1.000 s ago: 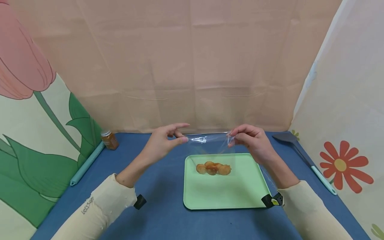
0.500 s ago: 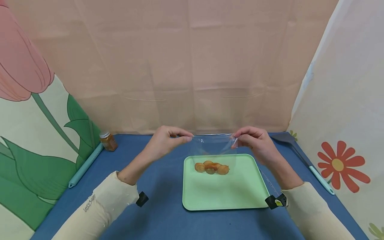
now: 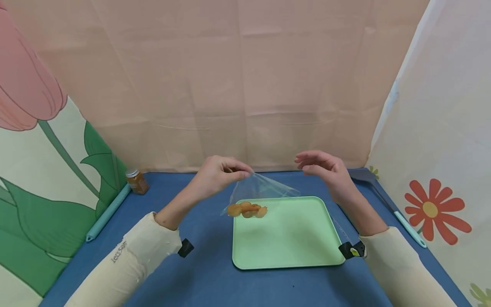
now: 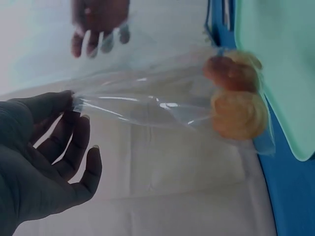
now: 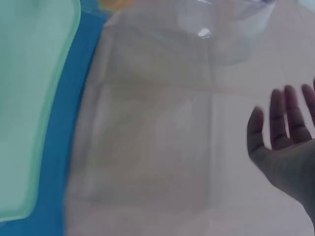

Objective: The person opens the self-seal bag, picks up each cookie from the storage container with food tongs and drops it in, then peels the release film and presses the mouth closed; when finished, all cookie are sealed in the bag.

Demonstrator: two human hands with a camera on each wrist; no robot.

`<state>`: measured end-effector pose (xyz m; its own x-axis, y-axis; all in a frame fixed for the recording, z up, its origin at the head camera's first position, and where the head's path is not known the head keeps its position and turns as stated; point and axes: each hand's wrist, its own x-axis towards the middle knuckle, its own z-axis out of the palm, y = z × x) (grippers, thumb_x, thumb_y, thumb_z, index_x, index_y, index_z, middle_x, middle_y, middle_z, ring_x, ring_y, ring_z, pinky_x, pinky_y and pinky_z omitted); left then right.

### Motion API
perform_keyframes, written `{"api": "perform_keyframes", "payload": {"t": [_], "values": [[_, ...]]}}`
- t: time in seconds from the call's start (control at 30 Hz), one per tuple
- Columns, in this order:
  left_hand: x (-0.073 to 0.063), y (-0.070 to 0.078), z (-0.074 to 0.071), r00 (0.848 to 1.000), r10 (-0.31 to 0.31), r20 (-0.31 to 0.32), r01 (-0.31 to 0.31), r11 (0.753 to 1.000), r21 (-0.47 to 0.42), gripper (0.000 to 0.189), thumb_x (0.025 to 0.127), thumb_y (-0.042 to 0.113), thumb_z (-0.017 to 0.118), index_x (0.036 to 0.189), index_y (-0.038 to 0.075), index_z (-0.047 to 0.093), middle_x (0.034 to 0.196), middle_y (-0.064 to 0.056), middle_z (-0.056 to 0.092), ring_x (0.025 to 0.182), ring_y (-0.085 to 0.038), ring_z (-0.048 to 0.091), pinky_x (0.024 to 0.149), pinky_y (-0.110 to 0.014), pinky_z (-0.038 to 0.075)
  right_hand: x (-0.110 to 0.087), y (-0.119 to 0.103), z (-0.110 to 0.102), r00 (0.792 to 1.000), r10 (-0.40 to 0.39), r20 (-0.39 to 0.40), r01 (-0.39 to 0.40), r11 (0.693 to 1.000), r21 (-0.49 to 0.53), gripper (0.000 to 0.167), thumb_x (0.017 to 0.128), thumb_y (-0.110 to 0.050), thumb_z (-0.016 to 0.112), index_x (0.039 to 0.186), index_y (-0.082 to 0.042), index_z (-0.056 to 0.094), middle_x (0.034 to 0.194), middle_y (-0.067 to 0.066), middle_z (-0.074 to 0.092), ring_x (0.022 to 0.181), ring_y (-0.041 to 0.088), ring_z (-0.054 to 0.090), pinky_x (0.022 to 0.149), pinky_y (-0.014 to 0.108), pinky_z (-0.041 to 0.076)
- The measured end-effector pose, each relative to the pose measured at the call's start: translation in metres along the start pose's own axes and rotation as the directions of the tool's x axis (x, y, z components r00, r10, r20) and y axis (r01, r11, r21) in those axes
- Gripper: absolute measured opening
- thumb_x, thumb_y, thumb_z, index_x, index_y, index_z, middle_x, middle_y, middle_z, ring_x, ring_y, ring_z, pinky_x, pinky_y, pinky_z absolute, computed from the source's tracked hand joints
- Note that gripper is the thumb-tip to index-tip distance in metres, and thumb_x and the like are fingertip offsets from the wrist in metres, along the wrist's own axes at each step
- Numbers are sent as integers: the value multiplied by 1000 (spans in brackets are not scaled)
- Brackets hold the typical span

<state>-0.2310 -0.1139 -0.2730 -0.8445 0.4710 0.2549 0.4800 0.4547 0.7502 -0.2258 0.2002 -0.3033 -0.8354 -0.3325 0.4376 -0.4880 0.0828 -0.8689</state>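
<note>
My left hand (image 3: 219, 175) pinches a top corner of a clear plastic bag (image 3: 264, 186) between thumb and forefinger. Several round golden-brown pieces of food (image 3: 247, 209), like small buns or puffs, lie in the bottom of the bag. The bag hangs slanted over the far left corner of a light green tray (image 3: 287, 243). In the left wrist view the bag (image 4: 157, 103) is drawn to a point at the fingertips, its other fingers loosely bent. To the right, apart from the bag, my right hand (image 3: 326, 175) holds nothing, its fingers slightly bent.
A small jar (image 3: 138, 182) with brown contents and a silver lid stands at the back left. Beside it lies a light blue rod (image 3: 109, 213). A dark spatula (image 3: 377, 192) with a pale blue handle lies at the right. Behind the blue tablecloth (image 3: 184, 273) hangs a beige cloth.
My right hand has let go of its corner of the bag and lifted slightly. The bag, with the food, now slants from my left hand and has swung left.
</note>
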Motion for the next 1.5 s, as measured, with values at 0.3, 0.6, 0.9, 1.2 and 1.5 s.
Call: {"api": "perform_keyframes", "payload": {"t": [0.3,0.6,0.9,1.2,1.5], "values": [[0,0,5,998,-54,9,53,991,126,13,94,23,73,104,22,81,102,5,77,70,-18,60,63,-32,48,23,-19,54,976,83,202,45,828,-558,37,94,-38,71,127,-21,70,127,-3,61,121,20,53,96,46,48],[0,1,8,998,-54,17,50,982,181,13,93,22,73,103,21,82,97,5,77,56,-17,48,52,-26,36,30,-14,75,969,-7,247,175,726,-665,22,92,-31,74,107,-16,79,114,-2,66,111,19,56,87,38,51],[-4,-9,4,1000,-14,18,10,978,209,15,93,24,74,105,23,81,95,6,76,79,-15,55,60,-30,46,35,-9,80,959,-15,281,204,725,-658,11,94,-27,72,97,-19,80,108,-5,66,108,18,56,83,36,50],[-12,-13,-2,1000,-12,-7,13,979,202,14,92,28,75,104,27,81,95,9,71,88,-13,55,68,-33,49,30,-8,74,967,25,254,156,729,-667,7,94,-26,72,92,-24,79,105,-8,65,106,14,56,80,34,50],[-12,-15,-7,999,7,-38,0,984,178,12,92,27,74,102,25,82,92,7,70,87,-13,55,69,-34,49,27,-9,62,967,48,250,123,771,-625,9,95,-28,72,95,-24,80,106,-9,66,107,15,56,84,38,51]]}}
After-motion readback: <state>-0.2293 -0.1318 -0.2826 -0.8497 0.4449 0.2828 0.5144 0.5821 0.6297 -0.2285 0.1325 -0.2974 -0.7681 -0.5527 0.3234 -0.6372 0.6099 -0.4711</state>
